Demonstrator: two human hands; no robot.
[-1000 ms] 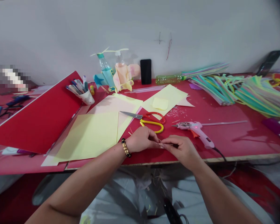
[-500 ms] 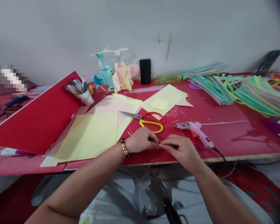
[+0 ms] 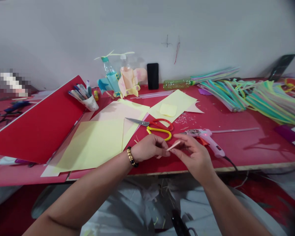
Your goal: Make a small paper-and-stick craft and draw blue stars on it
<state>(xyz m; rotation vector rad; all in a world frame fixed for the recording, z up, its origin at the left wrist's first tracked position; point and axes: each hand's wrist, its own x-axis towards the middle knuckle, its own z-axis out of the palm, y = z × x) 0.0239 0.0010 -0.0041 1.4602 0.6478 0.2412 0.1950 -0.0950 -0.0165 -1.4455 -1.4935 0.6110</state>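
My left hand [image 3: 149, 147], with a bead bracelet at the wrist, is closed in a pinch on a thin pale strip [image 3: 173, 146] near the table's front edge. My right hand [image 3: 194, 154] is beside it, fingers curled and partly spread, its fingertips touching the strip's far end. Just behind the hands lie red-and-yellow scissors [image 3: 157, 126] and a pink glue gun [image 3: 207, 139] with a lit red lamp, both on the red table [image 3: 248, 147].
Yellow paper sheets [image 3: 95, 142] and a red board [image 3: 39, 124] lie to the left. A cup of pens [image 3: 87, 98], bottle crafts [image 3: 120, 78], a black phone [image 3: 152, 76] and a green bottle [image 3: 178, 84] stand at the back. Bundles of coloured straws [image 3: 255, 96] fill the right.
My right hand has lifted and opened a little, and the pale strip now sticks up between the two hands. The left hand has stayed in place.
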